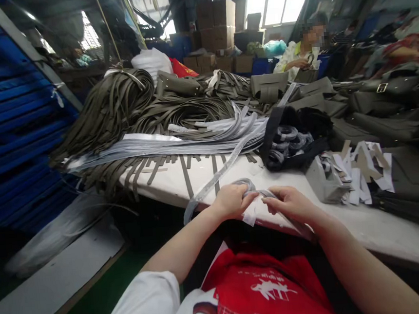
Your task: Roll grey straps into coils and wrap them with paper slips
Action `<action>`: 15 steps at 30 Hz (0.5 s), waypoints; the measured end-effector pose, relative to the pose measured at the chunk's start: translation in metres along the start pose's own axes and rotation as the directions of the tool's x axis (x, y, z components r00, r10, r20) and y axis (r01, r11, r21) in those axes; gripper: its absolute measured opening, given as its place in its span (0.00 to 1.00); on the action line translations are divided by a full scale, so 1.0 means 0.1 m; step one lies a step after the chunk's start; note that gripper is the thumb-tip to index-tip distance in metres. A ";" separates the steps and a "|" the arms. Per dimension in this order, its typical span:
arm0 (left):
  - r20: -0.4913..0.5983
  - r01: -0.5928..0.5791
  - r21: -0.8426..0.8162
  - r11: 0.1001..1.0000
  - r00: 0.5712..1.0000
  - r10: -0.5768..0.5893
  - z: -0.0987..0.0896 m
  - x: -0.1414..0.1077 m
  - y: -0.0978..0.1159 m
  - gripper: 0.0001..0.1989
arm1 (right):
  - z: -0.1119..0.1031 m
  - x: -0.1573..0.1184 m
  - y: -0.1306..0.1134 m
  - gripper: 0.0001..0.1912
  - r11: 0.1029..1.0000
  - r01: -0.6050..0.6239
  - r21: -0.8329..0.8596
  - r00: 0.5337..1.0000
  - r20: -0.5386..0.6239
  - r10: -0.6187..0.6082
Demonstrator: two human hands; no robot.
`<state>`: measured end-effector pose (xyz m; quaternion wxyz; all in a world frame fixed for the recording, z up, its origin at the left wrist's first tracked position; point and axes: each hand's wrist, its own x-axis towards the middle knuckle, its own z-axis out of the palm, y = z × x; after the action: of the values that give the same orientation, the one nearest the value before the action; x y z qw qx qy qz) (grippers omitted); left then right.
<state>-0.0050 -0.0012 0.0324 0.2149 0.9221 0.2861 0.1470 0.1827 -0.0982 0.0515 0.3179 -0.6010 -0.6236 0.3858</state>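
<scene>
Just over the table's front edge, my left hand is closed around a partly coiled grey strap that looks wrapped in shiny film. My right hand pinches the same strap a short way to the right, and a tail seems to run down beneath it. Beyond my left hand, a separate flat strap lies slantwise across the table and bends down over the edge. Behind it is a long stack of similar film-covered straps. To the right, a black bag holds several coiled straps.
The white table bears heaps of dark olive straps at the back left. A box of paper strips and dark flat bag pieces occupy the right. A person works across the table. Blue racking stands left.
</scene>
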 end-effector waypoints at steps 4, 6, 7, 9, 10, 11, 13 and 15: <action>0.401 0.247 -0.425 0.871 0.914 -0.063 -0.07 -0.01 -0.13 0.33 | -0.08 0.01 0.21 0.19 0.832 0.044 -0.553 0.998 -0.005 -0.056; 0.523 0.392 -0.658 0.643 0.852 0.016 -0.06 -0.02 -0.17 0.35 | 0.01 0.00 0.32 0.21 0.801 0.042 -0.597 0.998 -0.012 -0.061; 0.546 0.448 -0.740 0.501 0.836 0.059 -0.03 -0.03 -0.18 0.35 | 0.09 0.00 0.37 0.23 0.839 0.041 -0.543 0.998 -0.022 -0.063; 0.550 0.521 -0.827 0.209 0.827 0.114 0.05 -0.04 -0.16 0.36 | 0.34 0.00 0.45 0.31 0.968 0.031 -0.248 0.998 -0.047 -0.044; 0.535 0.531 -0.845 0.064 0.837 0.120 0.10 -0.04 -0.13 0.37 | 0.48 0.00 0.48 0.35 0.998 0.028 -0.061 0.997 -0.064 -0.032; 0.511 0.520 -0.851 -0.070 0.852 0.116 0.16 -0.04 -0.09 0.38 | 0.63 0.01 0.49 0.38 0.994 0.029 0.102 0.996 -0.083 -0.021; 0.440 0.438 -0.850 -0.293 0.896 0.062 0.27 -0.04 -0.01 0.38 | 0.87 0.02 0.50 0.40 0.955 0.037 0.294 0.988 -0.155 0.010; 0.375 0.335 -0.841 -0.424 0.927 -0.012 0.39 -0.08 0.06 0.36 | 0.96 0.01 0.49 0.37 0.936 0.044 0.349 0.980 -0.196 0.026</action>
<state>0.0068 -0.0219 0.0005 0.9287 0.2758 0.1601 0.1891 0.1251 -0.1073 -0.0391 0.4824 -0.5669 -0.5126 0.4281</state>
